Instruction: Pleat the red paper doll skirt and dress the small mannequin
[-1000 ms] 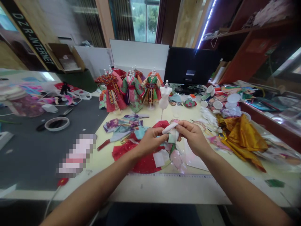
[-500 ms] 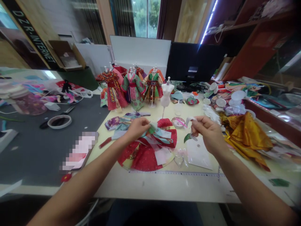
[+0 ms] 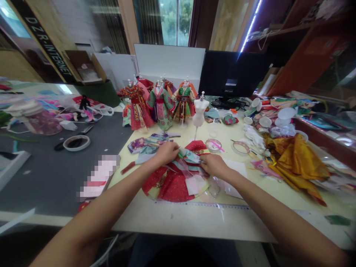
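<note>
Right hand [image 3: 214,165] now down on red skirt [image 3: 171,189], joining left hand [image 3: 166,154].

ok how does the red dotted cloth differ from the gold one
The red dotted cloth lies spread out in a rounded shape, while the gold cloth sits bunched in loose folds. The red one has a dotted print; the gold is plain and shiny. The left hand and right hand rest on strips atop the red one, and neither touches the gold. Both lie on the pale tabletop.
</note>
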A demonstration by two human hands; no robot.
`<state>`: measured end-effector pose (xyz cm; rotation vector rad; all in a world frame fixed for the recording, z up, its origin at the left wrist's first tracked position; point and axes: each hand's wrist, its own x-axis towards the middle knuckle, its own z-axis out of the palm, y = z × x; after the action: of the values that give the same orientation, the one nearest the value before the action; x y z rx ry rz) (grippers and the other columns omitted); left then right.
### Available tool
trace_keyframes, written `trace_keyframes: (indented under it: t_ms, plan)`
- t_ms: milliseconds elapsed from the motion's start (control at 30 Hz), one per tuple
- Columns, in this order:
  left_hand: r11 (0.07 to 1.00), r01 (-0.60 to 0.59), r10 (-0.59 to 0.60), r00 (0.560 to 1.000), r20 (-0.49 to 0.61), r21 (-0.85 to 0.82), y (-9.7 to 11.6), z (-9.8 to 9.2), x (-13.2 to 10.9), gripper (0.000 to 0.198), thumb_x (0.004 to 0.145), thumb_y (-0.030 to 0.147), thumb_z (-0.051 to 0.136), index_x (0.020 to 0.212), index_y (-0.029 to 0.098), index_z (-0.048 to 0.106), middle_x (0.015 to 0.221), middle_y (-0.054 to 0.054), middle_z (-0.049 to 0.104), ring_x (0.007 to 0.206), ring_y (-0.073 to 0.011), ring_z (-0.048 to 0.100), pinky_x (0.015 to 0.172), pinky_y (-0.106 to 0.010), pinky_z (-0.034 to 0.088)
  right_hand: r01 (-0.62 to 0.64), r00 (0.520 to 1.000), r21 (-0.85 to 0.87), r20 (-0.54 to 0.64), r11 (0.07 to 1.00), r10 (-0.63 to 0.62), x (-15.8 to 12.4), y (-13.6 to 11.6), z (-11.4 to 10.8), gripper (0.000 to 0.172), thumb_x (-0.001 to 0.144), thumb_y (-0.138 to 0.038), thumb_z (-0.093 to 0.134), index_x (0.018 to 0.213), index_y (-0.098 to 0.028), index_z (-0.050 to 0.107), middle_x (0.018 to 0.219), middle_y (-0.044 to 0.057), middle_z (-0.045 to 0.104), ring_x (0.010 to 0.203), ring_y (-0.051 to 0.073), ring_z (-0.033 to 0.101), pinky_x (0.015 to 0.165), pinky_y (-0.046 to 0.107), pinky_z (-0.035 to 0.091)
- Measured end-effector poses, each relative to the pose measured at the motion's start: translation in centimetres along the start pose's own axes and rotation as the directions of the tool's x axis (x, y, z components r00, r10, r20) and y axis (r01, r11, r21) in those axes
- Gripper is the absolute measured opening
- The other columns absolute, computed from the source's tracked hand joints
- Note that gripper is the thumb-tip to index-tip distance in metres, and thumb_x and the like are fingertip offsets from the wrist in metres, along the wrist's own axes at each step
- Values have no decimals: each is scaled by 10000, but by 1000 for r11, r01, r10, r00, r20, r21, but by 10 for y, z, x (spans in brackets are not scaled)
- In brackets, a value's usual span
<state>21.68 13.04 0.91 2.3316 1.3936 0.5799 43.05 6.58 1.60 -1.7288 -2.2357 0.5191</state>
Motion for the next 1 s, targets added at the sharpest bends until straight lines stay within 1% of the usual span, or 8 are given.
trace_keyframes:
  t_ms: [100, 267, 467, 567, 667, 833, 933, 1000]
  plan:
    - [999, -35, 36, 999, 31, -9, 2, -2, -3, 209, 723, 147, 468, 717, 157, 676, 747, -57, 678, 706, -173, 583, 671, -258, 395, 13, 999, 178, -41, 984, -6, 9, 1, -10, 158, 770, -286, 493, 679, -177, 563, 713, 37, 624, 674, 164, 561, 579, 245, 348]
    - [989, -122, 128, 990, 64, -81, 16, -5, -7, 222, 743, 135, 442, 679, 149, 654, 705, -43, 658, 691, -152, 575, 664, -232, 388, 14, 1000, 519, -29, 855, 2, 14, -9, -31, 264, 782, -426, 478, 683, -182, 500, 591, -12, 559, 502, 108, 514, 475, 218, 356]
    - [963, -179, 202, 974, 102, -201, 30, -7, -18, 338, 858, 270, 335, 742, 146, 627, 674, -21, 623, 622, -132, 547, 613, -227, 381, -6, 999, 710, -34, 704, 42, 19, -20, -32, 312, 723, -454, 565, 626, -170, 478, 508, -26, 519, 412, 65, 430, 419, 202, 314]
    - [935, -149, 198, 972, 124, -323, 36, -7, -24, 330, 836, 383, 405, 726, 151, 613, 666, -11, 606, 621, -134, 528, 579, -226, 362, -2, 998, 739, -41, 673, 48, 22, -30, -31, 312, 692, -442, 600, 600, -167, 483, 473, -36, 496, 401, 61, 411, 413, 203, 301]
    - [846, -35, 121, 984, 128, -533, 39, -1, -24, 188, 694, 335, 598, 648, 152, 596, 590, 14, 560, 571, -116, 483, 540, -219, 325, 14, 997, 742, -60, 670, 46, 29, -40, -33, 286, 657, -423, 638, 637, -156, 538, 493, -30, 511, 421, 72, 428, 427, 216, 318]
    - [720, 68, 28, 992, 126, -690, 39, -6, -16, 225, 753, 310, 507, 604, 145, 543, 494, 38, 470, 468, -80, 419, 500, -214, 306, 100, 970, 668, -231, 738, 79, 31, -41, -51, 451, 668, -416, 664, 1007, -126, 598, 584, -32, 521, 488, 89, 461, 494, 241, 364]
    - [628, 99, 2, 992, 129, -772, 42, -24, -15, 225, 766, 335, 511, 692, 134, 578, 564, 24, 522, 508, -79, 460, 548, -220, 357, 222, 968, 535, -222, 816, -117, 23, -37, -64, 579, 701, -412, 653, 1209, -172, 511, 604, -46, 495, 513, 92, 448, 495, 235, 357]
    - [469, 142, 21, 985, 171, -872, 48, -36, -14, 200, 740, 318, 565, 726, 123, 606, 635, -4, 580, 574, -94, 519, 613, -240, 401, 319, 948, 416, -136, 852, -288, 16, -38, -69, 613, 697, -384, 671, 1258, -229, 477, 670, -37, 537, 548, 94, 445, 518, 232, 365]
